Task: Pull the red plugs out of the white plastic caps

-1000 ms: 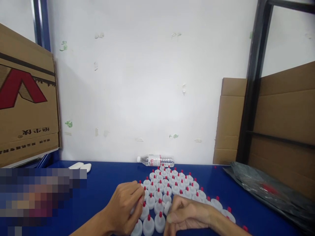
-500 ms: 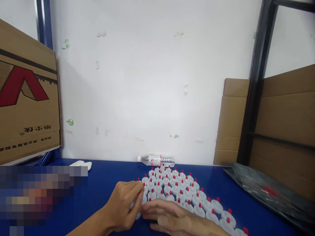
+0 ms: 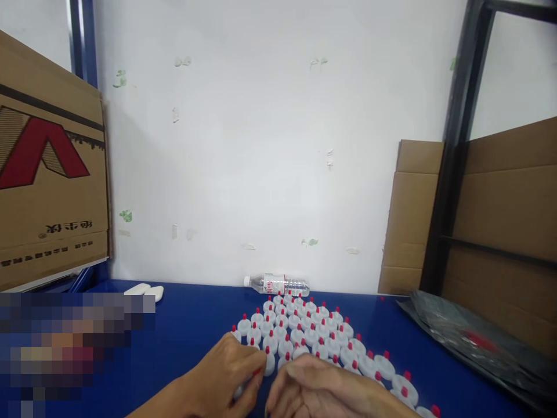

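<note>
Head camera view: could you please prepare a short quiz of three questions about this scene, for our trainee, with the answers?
1. What colour are the tips of the small white containers? A: green. B: red. C: black.
2. True or false: the clear bottle lies on its side near the wall.
3. Between the thumb and fingers of which of the person's hands does a bit of red show?

Key: 1: B. 2: True. 3: The left hand.

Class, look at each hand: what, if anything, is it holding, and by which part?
The left hand appears to pinch a white bottle by its red tip; nothing shows held in the right hand.
</note>
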A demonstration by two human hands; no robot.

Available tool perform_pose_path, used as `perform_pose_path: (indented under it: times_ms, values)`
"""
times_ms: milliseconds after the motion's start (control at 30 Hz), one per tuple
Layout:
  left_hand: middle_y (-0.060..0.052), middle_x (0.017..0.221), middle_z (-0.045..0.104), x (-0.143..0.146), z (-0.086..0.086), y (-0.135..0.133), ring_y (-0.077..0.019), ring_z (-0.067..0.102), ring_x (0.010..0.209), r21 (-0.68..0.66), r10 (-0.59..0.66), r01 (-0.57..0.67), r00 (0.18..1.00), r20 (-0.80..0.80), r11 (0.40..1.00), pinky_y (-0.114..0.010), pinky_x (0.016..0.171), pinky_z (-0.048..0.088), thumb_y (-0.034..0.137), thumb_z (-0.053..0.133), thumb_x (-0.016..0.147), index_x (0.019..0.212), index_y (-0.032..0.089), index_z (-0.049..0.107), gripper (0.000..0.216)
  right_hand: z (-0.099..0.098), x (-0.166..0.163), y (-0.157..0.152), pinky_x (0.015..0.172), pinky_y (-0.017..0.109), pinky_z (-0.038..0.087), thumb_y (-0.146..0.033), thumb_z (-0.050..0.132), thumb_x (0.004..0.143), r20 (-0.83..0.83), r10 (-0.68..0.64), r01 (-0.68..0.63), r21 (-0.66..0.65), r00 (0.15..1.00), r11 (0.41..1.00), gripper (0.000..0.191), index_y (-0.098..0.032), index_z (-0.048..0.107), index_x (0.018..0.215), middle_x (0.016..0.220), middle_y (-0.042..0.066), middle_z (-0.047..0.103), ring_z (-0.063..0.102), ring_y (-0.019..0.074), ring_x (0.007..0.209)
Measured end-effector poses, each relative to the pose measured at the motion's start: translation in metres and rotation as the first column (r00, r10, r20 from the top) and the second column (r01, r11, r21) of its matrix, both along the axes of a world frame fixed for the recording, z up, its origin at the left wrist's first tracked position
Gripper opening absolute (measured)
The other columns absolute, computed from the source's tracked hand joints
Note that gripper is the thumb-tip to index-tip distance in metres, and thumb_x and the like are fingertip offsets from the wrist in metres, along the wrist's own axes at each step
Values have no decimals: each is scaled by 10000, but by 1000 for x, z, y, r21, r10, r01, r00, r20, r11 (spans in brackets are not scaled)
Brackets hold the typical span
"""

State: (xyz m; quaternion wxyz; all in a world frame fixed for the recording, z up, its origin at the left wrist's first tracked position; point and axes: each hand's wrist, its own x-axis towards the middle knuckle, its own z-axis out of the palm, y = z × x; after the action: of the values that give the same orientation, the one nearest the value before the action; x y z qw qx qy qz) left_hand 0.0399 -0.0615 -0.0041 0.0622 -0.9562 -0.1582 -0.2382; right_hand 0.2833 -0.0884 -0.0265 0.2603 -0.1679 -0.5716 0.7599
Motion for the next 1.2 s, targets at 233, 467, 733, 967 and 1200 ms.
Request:
perform_pose_path:
  times_ms: [233, 467, 733, 967, 1200]
  values:
    - [19, 719, 616, 3, 4, 3, -164, 562, 610, -75, 94, -101, 992, -90, 992, -320, 612, 348, 141, 376, 947, 817, 229, 428, 166, 5, 11, 12, 858, 335, 505, -692, 514, 938, -28, -38, 37, -36, 999, 999, 672, -77, 694, 1142, 1094, 225, 740, 735, 263, 993]
    - [-7, 832, 620, 4, 1, 4, -180, 557, 702, -131, 132, -139, 989, -66, 982, -307, 665, 379, 170, 350, 1008, 874, 221, 465, 183, -11, 12, 18, 712, 311, 510, -848, 238, 907, -9, -43, 43, -62, 999, 997, 947, -58, 715, 694, 703, 188, 729, 710, 208, 651]
    - [-19, 923, 608, 3, -4, 7, -202, 554, 786, -161, 192, -205, 977, -91, 965, -323, 745, 395, 230, 289, 1077, 985, 224, 504, 234, 4, 17, 19, 767, 283, 503, -842, 353, 891, 1, -135, 135, -32, 991, 990, 882, -64, 746, 752, 927, 209, 755, 739, 226, 862]
    - [-27, 944, 608, 3, -1, 4, -202, 554, 795, -159, 159, -184, 975, -154, 970, -318, 751, 401, 195, 297, 1060, 997, 220, 512, 226, 14, 18, 14, 1000, 374, 419, -765, 468, 913, -15, -204, 204, 0, 979, 979, 758, -74, 774, 961, 1151, 220, 713, 660, 283, 1141]
    - [-26, 946, 613, 2, -3, 7, -194, 566, 808, -166, 189, -202, 978, -92, 965, -310, 765, 404, 218, 290, 1075, 994, 222, 503, 228, 18, 16, 11, 1065, 400, 374, -731, 452, 942, -2, -218, 218, 33, 976, 975, 717, -96, 783, 983, 1218, 195, 687, 603, 280, 1209]
